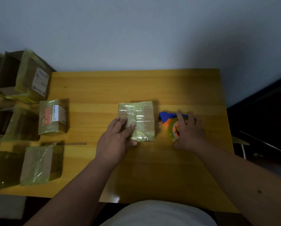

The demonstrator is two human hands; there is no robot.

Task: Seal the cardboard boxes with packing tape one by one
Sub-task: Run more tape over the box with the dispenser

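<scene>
A small cardboard box (pixel 142 118), wrapped in shiny yellowish tape, lies in the middle of the wooden table (pixel 136 85). My left hand (pixel 117 137) rests flat on its left part, fingers straight on top and thumb along the near side. Right of the box sits a tape dispenser (pixel 170 123) with a blue handle, an orange hub and a clear roll. My right hand (pixel 188 131) lies over the roll, its fingers curled round it.
Several taped and open cardboard boxes (pixel 53 116) crowd the table's left side, with a larger box (pixel 30 75) at the far left corner and another (pixel 40 163) near the front. A dark strip (pixel 71 143) lies on the wood. Dark furniture (pixel 267 119) stands right of the table.
</scene>
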